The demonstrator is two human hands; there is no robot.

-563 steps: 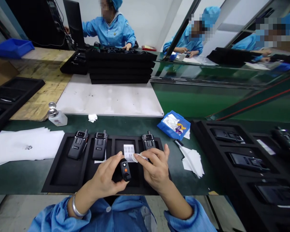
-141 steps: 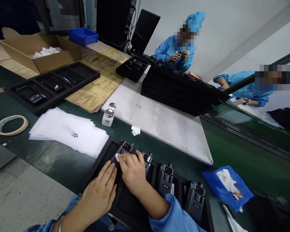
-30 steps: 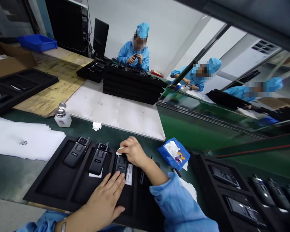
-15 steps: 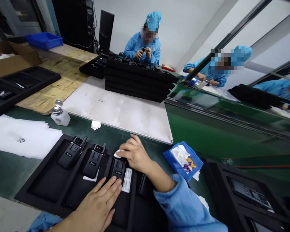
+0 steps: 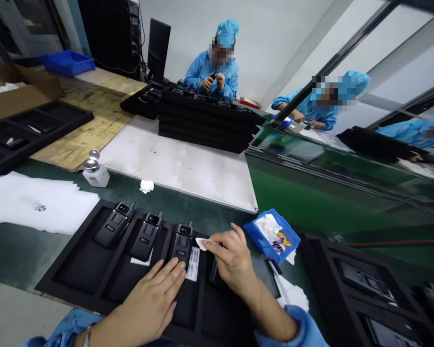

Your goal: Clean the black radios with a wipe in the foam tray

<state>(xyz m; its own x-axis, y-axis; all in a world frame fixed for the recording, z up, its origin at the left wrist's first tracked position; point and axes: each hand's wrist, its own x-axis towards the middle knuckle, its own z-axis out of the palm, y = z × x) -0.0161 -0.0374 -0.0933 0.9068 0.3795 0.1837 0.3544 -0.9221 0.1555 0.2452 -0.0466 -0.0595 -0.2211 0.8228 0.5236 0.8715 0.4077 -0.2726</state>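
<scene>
A black foam tray lies before me with several black handheld radios in its compartments, lettered on the back and lying back side up. My left hand lies flat, fingers stretched, with its fingertips on the lower end of the third radio. A white label sheet sticks out beside that radio. Just to the right, my right hand pinches a small white wipe, held apart from the radio. Part of another black device shows under my right hand. Further left lie two more radios.
A pump bottle and white sheets are at left. A blue box of wipes stands at right, near another black tray. Stacked trays stand at the back; co-workers sit beyond.
My right hand has moved right and toward me with the wipe, off the top of the third radio, which now shows its camera end. My left hand stays on the radio.
</scene>
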